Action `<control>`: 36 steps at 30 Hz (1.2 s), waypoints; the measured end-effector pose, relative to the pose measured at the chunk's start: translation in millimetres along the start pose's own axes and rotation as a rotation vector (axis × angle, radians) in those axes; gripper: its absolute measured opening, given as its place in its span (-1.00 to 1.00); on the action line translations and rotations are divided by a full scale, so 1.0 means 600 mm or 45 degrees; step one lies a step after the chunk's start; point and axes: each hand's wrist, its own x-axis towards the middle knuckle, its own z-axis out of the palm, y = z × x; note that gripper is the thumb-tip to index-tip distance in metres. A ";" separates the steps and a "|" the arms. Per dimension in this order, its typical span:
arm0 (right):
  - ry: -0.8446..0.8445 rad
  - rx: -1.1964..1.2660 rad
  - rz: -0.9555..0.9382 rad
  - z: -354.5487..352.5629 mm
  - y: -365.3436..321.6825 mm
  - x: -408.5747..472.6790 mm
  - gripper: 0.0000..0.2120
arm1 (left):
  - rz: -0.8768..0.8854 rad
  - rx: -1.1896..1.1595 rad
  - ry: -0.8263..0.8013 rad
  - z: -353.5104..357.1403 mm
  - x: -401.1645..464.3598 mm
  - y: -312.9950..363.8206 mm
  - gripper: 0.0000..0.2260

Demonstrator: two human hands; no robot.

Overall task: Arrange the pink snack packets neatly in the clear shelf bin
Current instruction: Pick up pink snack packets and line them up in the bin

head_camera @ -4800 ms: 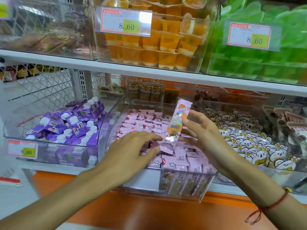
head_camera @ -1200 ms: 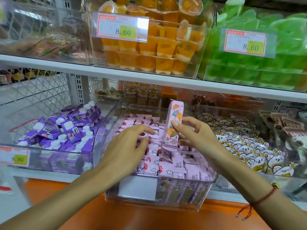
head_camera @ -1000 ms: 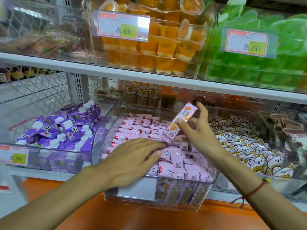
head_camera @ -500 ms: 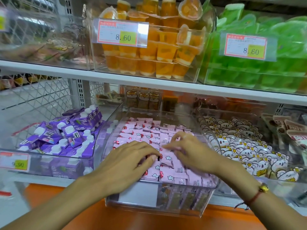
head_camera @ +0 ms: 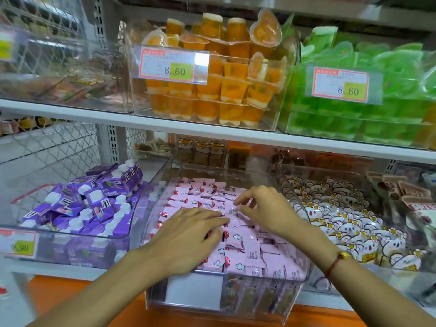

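Note:
Several pink snack packets (head_camera: 247, 252) lie in flat rows inside the clear shelf bin (head_camera: 259, 303) on the lower shelf. My left hand (head_camera: 188, 234) rests palm down on the packets at the bin's left middle, fingers straight and pointing right. My right hand (head_camera: 266, 208) hovers over the middle of the bin. Its fingers are curled and, with the thumb, pinch the edge of one pink packet (head_camera: 230, 210) that lies on the pile. The packets under both hands are hidden.
A bin of purple cartons (head_camera: 94, 201) stands to the left, a bin of white bear packets (head_camera: 342, 223) to the right. The upper shelf (head_camera: 212, 133) overhangs closely, with orange jelly cups (head_camera: 212, 90) and green packs (head_camera: 365, 114).
My right hand held a long pink packet upright above the bin, then lowered it flat into the pile. My left hand stayed pressed on the packets. The camera came closer.

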 end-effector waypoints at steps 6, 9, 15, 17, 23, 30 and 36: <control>-0.313 -0.104 0.004 0.002 -0.008 0.052 -0.80 | -0.014 -0.029 0.001 0.001 0.007 -0.001 -0.62; -0.439 -0.112 -0.037 -0.004 -0.007 0.065 -0.87 | -0.016 -0.031 0.001 0.002 0.006 -0.003 -0.63; -0.389 -0.041 -0.068 0.009 -0.001 0.061 -0.88 | -0.018 -0.022 -0.009 0.001 0.008 -0.006 -0.62; -0.282 0.018 -0.070 0.010 -0.002 0.052 -0.86 | -0.016 -0.005 0.004 -0.001 0.011 -0.005 -0.62; 0.554 0.498 -0.041 -0.021 -0.020 0.001 -0.90 | -0.055 -0.043 0.138 -0.003 0.009 0.009 -0.68; 0.648 1.530 0.464 -0.024 -0.032 -0.050 -0.83 | -0.112 -0.702 0.479 -0.037 -0.019 0.047 -0.51; 0.295 1.569 0.501 -0.027 -0.048 -0.064 -0.78 | -0.228 -0.925 0.594 -0.062 -0.028 0.036 -0.84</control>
